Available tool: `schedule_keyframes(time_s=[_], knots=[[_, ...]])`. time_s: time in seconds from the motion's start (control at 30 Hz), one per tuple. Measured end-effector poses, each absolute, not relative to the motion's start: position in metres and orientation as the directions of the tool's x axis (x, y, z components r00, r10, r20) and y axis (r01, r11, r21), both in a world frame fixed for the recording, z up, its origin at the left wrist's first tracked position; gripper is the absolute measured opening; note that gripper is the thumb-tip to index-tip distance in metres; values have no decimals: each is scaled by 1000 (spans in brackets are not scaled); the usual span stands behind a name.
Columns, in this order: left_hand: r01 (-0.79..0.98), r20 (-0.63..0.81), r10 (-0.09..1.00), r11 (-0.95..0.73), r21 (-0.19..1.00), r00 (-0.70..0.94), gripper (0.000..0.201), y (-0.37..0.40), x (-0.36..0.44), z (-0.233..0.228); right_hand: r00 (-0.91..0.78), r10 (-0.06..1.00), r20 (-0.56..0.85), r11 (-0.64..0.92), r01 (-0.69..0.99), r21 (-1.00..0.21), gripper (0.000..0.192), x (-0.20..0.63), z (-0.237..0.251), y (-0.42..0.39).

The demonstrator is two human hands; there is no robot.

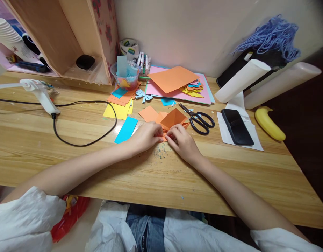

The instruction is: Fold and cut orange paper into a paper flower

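Tabletop of pale wood spans the view, with a patterned shelf standing at its back left. Two bare forearms reach in over the near edge and meet near the middle. The left hand has its thumb and fingers pinched on the near edge of some folded orange paper. The right hand pinches the same edge just beside it, its fingertips almost meeting those of the left. The folded paper lies in the middle of the tabletop, its far part standing up in a pointed, open shape. Behind it, an orange sheet rests over a pink sheet. Two white rolls lean at the back right, and a white glue gun with a looping black cord sits on the left. A clear tub holds paper pieces by the shelf. Near the right edge are a phone on white tissue and a banana. Black-handled scissors lie just right of the folded paper. A blue strip lies by the left wrist; a pale blue paper bow is farther back.
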State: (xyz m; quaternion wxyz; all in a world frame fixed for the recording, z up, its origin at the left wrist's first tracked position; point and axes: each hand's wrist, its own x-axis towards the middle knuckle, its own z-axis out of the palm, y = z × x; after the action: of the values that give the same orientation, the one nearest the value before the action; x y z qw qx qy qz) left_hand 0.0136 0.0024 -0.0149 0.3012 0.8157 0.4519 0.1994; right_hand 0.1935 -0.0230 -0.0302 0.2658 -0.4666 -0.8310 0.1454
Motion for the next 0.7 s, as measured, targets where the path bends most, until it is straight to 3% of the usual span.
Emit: schedule_keyframes(time_s=[0.5,0.7], knots=[[587,29,856,-378,716,516,14,5,13,-17,-445,846,293,532,734,-422,1,194,-34,-21],[600,-52,840,-341,724,540,20,9,12,-14,-485,822,297,569,712,-412,4,198,-32,-19]])
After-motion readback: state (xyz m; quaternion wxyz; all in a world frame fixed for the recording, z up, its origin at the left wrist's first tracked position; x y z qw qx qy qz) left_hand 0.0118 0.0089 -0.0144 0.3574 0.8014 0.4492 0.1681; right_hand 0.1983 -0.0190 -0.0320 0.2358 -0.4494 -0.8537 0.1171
